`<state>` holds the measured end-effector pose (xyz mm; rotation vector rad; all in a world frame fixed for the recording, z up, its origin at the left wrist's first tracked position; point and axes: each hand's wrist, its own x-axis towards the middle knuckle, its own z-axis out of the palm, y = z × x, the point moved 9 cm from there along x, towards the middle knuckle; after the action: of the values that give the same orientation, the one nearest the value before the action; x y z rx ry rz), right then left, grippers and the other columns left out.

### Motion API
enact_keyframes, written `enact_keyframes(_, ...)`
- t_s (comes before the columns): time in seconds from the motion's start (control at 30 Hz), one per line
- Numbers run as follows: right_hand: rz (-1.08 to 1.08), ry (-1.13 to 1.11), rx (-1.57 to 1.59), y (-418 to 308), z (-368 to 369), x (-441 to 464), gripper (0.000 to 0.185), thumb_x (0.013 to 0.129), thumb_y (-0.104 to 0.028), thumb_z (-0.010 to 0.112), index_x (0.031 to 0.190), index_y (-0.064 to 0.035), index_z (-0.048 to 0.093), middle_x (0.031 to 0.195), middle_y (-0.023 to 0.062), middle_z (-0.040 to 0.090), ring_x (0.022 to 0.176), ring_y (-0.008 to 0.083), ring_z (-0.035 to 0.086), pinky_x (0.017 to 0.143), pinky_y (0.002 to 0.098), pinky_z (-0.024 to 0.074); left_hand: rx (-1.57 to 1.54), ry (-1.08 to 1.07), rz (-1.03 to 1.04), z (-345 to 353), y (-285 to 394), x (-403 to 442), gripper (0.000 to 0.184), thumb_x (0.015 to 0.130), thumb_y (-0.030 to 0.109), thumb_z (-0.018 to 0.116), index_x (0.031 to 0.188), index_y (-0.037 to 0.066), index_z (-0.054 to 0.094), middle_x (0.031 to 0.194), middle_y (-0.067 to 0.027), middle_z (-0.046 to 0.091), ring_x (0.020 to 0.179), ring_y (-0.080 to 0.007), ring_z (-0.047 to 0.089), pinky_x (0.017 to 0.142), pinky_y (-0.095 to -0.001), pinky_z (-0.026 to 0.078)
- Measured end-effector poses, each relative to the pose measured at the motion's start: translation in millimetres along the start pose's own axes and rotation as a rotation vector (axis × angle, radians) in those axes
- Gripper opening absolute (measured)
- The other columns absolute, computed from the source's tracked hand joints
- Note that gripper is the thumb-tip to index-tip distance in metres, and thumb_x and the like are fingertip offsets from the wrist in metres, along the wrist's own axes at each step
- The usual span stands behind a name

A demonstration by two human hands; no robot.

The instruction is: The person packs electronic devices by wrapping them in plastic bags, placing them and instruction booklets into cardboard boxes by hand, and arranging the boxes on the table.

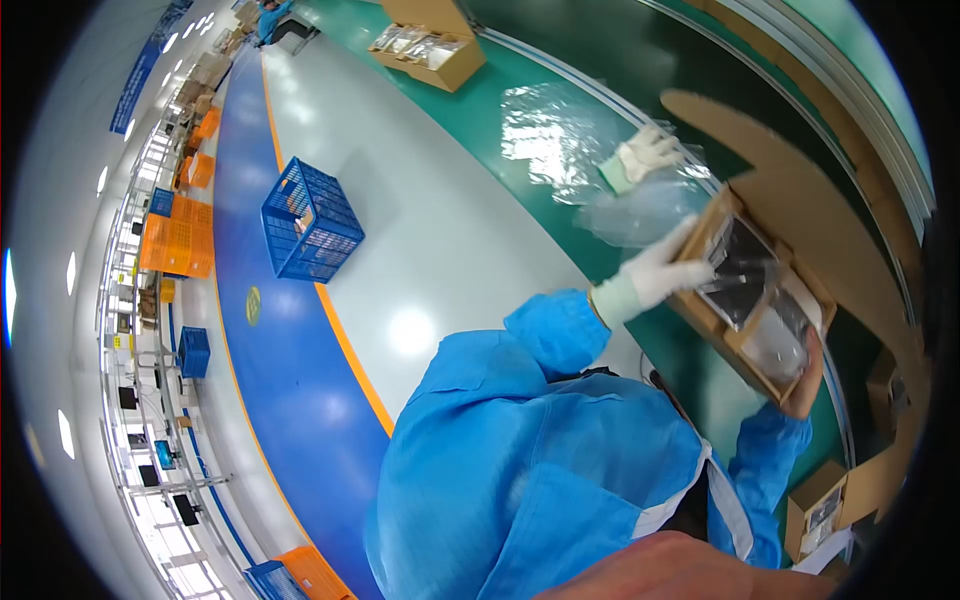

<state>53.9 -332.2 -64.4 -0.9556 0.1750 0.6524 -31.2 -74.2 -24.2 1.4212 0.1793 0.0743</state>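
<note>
An open cardboard box (pixel 745 345), tilted, is held between my two hands, its long lid flap raised on the far side. My left hand (pixel 655 275), in a white glove with a pale green cuff, grips its left edge. My bare right hand (pixel 805 375) clasps the lower right side; part of that hand is hidden by the box. Inside lie a dark flat item in a clear bag (pixel 738 275) and a pale item in clear plastic (pixel 775 345). Beyond my left hand, an empty white glove (pixel 645 155) lies on crumpled clear plastic bags (pixel 550 140).
Another open carton (pixel 430 50) with bagged items stands farther along the green surface (pixel 490 60). A third carton (pixel 820 515) is at lower right. A blue plastic crate (pixel 312 222) sits on the floor. Orange crates (pixel 178 240) line the far side, where a person (pixel 275 20) in blue appears.
</note>
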Motion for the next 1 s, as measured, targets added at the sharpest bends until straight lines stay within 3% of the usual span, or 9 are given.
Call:
enact_keyframes(0.27, -0.039, -0.106, 0.086, 130, 280, 186, 0.040, 0.082, -0.022, 0.063, 0.116, -0.0025, 0.054, 0.109, 0.0079, 0.061, 0.098, 0.0226, 0.059, 0.087, 0.0323, 0.0467, -0.101, 0.398, 0.187, -325, 54, 52, 0.048, 0.090, 0.027, 0.054, 0.126, -0.003, 0.047, 0.119, -0.0092, 0.055, 0.113, -0.0171, 0.048, 0.098, -0.0288, 0.034)
enact_keyframes(0.37, -0.186, -0.090, -0.007, 174, 372, 243, 0.047, 0.081, -0.020, 0.064, 0.122, -0.0044, 0.048, 0.111, 0.0078, 0.059, 0.101, 0.0226, 0.057, 0.087, 0.0329, 0.0466, -0.108, 0.815, 0.299, -460, 31, 73, 0.026, 0.091, 0.022, 0.052, 0.100, -0.001, 0.060, 0.087, -0.0036, 0.061, 0.079, -0.0109, 0.053, 0.074, -0.0243, 0.043)
enact_keyframes(0.43, -0.140, -0.158, 0.049, 207, 429, 288, 0.054, 0.079, -0.016, 0.065, 0.127, -0.0072, 0.042, 0.112, 0.0081, 0.056, 0.102, 0.0226, 0.055, 0.085, 0.0343, 0.0471, -0.047, 0.995, 0.331, -526, 29, 79, 0.026, 0.090, 0.022, 0.053, 0.101, 0.000, 0.059, 0.085, -0.0032, 0.059, 0.079, -0.0108, 0.052, 0.073, -0.0248, 0.043)
enact_keyframes(0.57, -0.225, -0.107, -0.033, 266, 488, 361, 0.058, 0.079, -0.014, 0.065, 0.130, -0.0090, 0.037, 0.113, 0.0099, 0.052, 0.102, 0.0234, 0.054, 0.084, 0.0358, 0.0477, 0.520, 1.450, 0.274, -600, 48, 64, 0.058, 0.087, 0.033, 0.056, 0.131, 0.000, 0.038, 0.131, -0.0220, 0.042, 0.120, -0.0313, 0.042, 0.101, -0.0367, 0.031)
enact_keyframes(0.6, -0.249, -0.087, -0.054, 276, 500, 366, 0.058, 0.079, -0.014, 0.065, 0.130, -0.0088, 0.036, 0.114, 0.0106, 0.051, 0.102, 0.0236, 0.054, 0.084, 0.0362, 0.0476, 0.460, 1.392, 0.097, -620, 35, 75, 0.069, 0.087, 0.039, 0.055, 0.139, 0.003, 0.027, 0.141, -0.0261, 0.025, 0.130, -0.0416, 0.024, 0.108, -0.0410, 0.020)
enact_keyframes(0.77, -0.011, 0.073, 0.014, 335, 520, 375, 0.072, 0.085, -0.022, 0.064, 0.138, -0.0102, 0.018, 0.126, 0.0120, 0.043, 0.113, 0.0252, 0.048, 0.091, 0.0389, 0.0447, 0.188, 1.057, 0.106, -680, 10, 118, 0.071, 0.089, 0.041, 0.047, 0.143, 0.004, 0.019, 0.145, -0.0318, 0.009, 0.136, -0.0406, 0.014, 0.110, -0.0385, 0.016)
enact_keyframes(0.83, -0.063, -0.074, -0.042, 377, 531, 409, 0.060, 0.090, -0.022, 0.057, 0.137, -0.0062, 0.021, 0.125, 0.0131, 0.045, 0.110, 0.0244, 0.051, 0.090, 0.0375, 0.0470, 0.437, 1.050, 0.259, -706, 22, 117, 0.066, 0.088, 0.035, 0.049, 0.139, 0.000, 0.028, 0.138, -0.0194, 0.035, 0.127, -0.0303, 0.035, 0.105, -0.0351, 0.026)
enact_keyframes(0.9, 0.162, -0.202, 0.045, 394, 578, 402, 0.027, 0.094, -0.025, 0.047, 0.111, -0.0061, 0.055, 0.098, 0.0091, 0.063, 0.088, 0.0199, 0.063, 0.079, 0.0337, 0.0521, 0.030, 0.938, 0.387, -723, 31, 121, 0.056, 0.093, 0.029, 0.043, 0.137, -0.002, 0.029, 0.140, -0.0148, 0.034, 0.124, -0.0233, 0.035, 0.104, -0.0348, 0.026)
enact_keyframes(1.0, -0.079, -0.481, 0.009, 375, 617, 403, 0.026, 0.088, -0.018, 0.056, 0.111, -0.0071, 0.059, 0.105, 0.0045, 0.061, 0.095, 0.0157, 0.057, 0.082, 0.0274, 0.0477, 0.104, 0.869, 0.428, -674, 99, 124, 0.035, 0.089, 0.021, 0.046, 0.110, -0.004, 0.059, 0.103, -0.0134, 0.061, 0.087, -0.0197, 0.057, 0.080, -0.0346, 0.047)
